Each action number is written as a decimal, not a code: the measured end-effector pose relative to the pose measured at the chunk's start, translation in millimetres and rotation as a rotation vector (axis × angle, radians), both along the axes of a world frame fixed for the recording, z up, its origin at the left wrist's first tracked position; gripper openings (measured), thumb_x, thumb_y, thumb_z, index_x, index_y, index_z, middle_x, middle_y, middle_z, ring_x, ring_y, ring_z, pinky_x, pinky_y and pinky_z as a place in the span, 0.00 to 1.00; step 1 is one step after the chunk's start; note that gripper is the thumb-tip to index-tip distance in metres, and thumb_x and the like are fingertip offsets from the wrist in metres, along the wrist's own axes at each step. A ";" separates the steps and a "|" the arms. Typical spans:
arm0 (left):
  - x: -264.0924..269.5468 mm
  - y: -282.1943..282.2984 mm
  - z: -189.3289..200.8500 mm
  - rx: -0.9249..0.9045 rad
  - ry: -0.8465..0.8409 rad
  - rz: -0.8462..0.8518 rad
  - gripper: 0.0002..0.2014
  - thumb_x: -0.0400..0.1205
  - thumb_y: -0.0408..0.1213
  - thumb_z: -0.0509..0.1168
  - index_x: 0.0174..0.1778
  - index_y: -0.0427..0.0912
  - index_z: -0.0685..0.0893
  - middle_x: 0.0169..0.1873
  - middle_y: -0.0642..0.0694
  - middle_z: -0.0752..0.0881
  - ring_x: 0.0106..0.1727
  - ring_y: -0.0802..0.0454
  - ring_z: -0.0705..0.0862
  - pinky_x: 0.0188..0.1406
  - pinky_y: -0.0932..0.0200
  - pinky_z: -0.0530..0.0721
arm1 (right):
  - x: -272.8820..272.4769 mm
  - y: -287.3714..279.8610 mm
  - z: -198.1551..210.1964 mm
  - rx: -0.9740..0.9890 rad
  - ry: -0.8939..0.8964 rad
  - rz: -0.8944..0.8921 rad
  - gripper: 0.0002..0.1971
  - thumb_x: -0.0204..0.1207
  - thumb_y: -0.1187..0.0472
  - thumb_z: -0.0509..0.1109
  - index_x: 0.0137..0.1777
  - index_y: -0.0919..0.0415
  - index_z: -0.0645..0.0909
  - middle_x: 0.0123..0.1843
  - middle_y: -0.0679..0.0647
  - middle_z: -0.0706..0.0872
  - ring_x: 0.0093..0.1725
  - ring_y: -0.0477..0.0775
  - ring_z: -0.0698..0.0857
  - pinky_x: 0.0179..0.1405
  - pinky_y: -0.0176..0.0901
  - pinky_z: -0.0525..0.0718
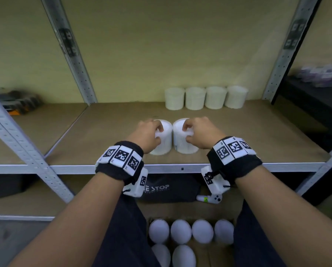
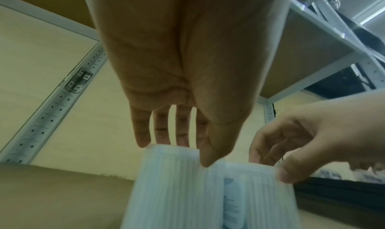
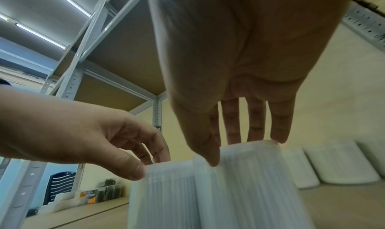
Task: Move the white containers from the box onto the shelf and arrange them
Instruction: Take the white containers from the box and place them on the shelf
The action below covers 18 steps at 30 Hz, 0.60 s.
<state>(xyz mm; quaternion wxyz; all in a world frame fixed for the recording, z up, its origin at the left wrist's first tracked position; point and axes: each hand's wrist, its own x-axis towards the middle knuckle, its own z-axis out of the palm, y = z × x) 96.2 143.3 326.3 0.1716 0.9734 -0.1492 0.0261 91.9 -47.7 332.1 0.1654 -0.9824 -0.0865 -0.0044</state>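
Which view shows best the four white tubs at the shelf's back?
The head view: all four white tubs stand side by side against the back wall. The right wrist view catches only some, blurred, at its right edge; the left wrist view shows none.
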 end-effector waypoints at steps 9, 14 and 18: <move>65.8 25.4 0.4 0.011 -0.004 0.071 0.16 0.79 0.31 0.65 0.63 0.43 0.81 0.64 0.42 0.82 0.63 0.45 0.81 0.60 0.54 0.79 | 76.6 36.0 0.0 -0.088 -0.027 0.035 0.16 0.74 0.65 0.68 0.62 0.56 0.81 0.63 0.58 0.83 0.61 0.60 0.82 0.53 0.44 0.79; 105.9 43.8 -3.6 -0.061 -0.022 0.126 0.16 0.80 0.30 0.64 0.63 0.43 0.83 0.65 0.43 0.83 0.65 0.46 0.81 0.60 0.59 0.76 | 120.8 54.6 1.3 -0.112 -0.034 0.060 0.15 0.74 0.64 0.68 0.61 0.54 0.81 0.62 0.57 0.83 0.59 0.60 0.83 0.55 0.48 0.83; 139.8 57.6 -9.0 -0.097 -0.031 0.168 0.15 0.80 0.31 0.64 0.63 0.42 0.83 0.65 0.43 0.83 0.64 0.46 0.81 0.59 0.61 0.75 | 157.0 65.4 -2.5 -0.082 -0.042 0.084 0.16 0.74 0.64 0.68 0.62 0.55 0.81 0.64 0.58 0.82 0.60 0.60 0.82 0.55 0.44 0.79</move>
